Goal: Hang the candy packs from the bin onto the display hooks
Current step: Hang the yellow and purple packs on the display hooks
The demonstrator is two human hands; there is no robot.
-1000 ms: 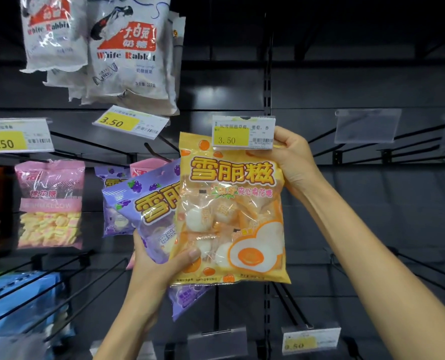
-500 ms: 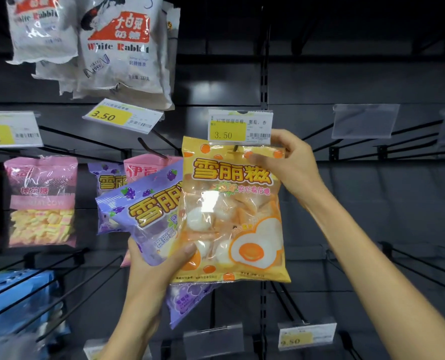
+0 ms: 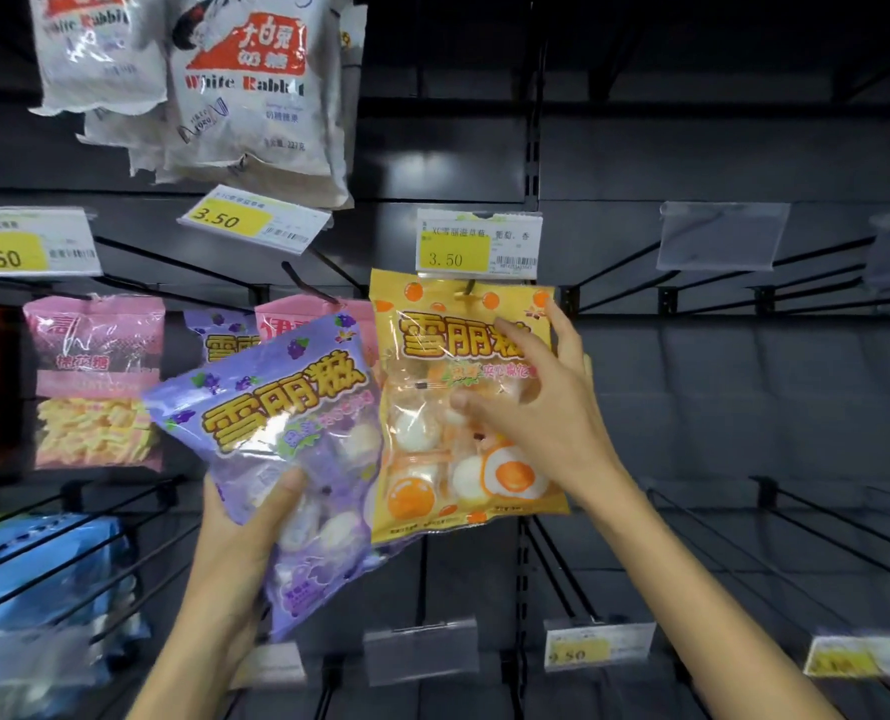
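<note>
Against the dark pegboard wall (image 3: 718,163), we judge the orange pack (image 3: 432,407) at frame centre hung, right hand (image 3: 541,407) spread before it, while the left hand (image 3: 255,517) pinches the purple pack (image 3: 281,433) (unhung).

White bag (image 3: 248,90) up top: "White Rabbit". Price tags (image 3: 476,246) (yellow ones) read "3.50"; lower tag (image 3: 596,648) approx "9.50".
</note>
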